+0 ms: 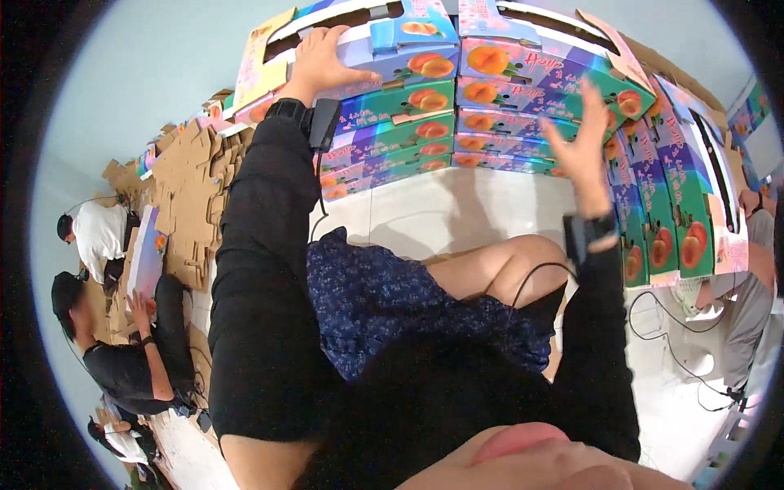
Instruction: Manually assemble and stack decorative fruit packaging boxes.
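Two side-by-side stacks of printed fruit cartons stand before me, blue, purple and green with peach pictures. My left hand [320,64] lies spread on the upper edge of the left stack's top carton [400,67], thumb pointing right. In front of the right stack's top carton [531,65] is my right hand [581,135], slightly blurred, its fingers apart and nothing held in them. Whether it touches the carton I cannot tell. Both top cartons have a white-edged slot in their upper face. A black device is strapped to each of my wrists.
More cartons [674,184] stand at the right, beside a person in grey trousers [739,327]. Flattened brown cardboard [192,184] is heaped at the left. A person in black [122,367] sits there with a carton [147,253]; others are behind. Cables [678,359] lie on the tiled floor [408,208].
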Demonstrator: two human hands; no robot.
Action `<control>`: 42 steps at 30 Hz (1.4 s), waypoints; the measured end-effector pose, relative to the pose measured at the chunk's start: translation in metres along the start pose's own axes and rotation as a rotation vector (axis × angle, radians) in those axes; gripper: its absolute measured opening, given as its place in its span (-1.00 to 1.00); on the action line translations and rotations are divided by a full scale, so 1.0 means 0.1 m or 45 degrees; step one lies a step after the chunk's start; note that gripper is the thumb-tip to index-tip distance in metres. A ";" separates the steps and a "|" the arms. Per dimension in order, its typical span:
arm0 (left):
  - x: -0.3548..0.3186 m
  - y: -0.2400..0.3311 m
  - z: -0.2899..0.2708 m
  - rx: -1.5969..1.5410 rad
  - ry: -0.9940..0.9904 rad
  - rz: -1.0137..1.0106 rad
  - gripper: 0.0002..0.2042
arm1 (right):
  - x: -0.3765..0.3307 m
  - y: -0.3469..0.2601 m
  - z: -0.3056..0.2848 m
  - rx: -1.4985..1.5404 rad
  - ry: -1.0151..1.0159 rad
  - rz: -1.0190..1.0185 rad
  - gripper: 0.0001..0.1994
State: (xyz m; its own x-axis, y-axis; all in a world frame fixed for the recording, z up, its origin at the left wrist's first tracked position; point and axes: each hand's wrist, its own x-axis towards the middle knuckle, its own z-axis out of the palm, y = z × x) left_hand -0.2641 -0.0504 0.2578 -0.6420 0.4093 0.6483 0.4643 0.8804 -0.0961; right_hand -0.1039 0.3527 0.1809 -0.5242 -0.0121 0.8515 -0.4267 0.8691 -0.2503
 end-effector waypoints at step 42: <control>-2.47 1.06 -1.76 -0.611 0.272 -0.114 -0.09 | -0.56 -2.33 0.41 1.441 -0.182 0.370 0.09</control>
State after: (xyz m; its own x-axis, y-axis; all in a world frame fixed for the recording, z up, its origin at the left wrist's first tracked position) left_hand 0.0513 -0.0999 0.2209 -0.5766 0.2358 0.7822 0.6724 0.6808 0.2904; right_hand -0.0054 0.1304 0.1729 -0.7567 -0.0036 0.6537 -0.6512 -0.0850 -0.7542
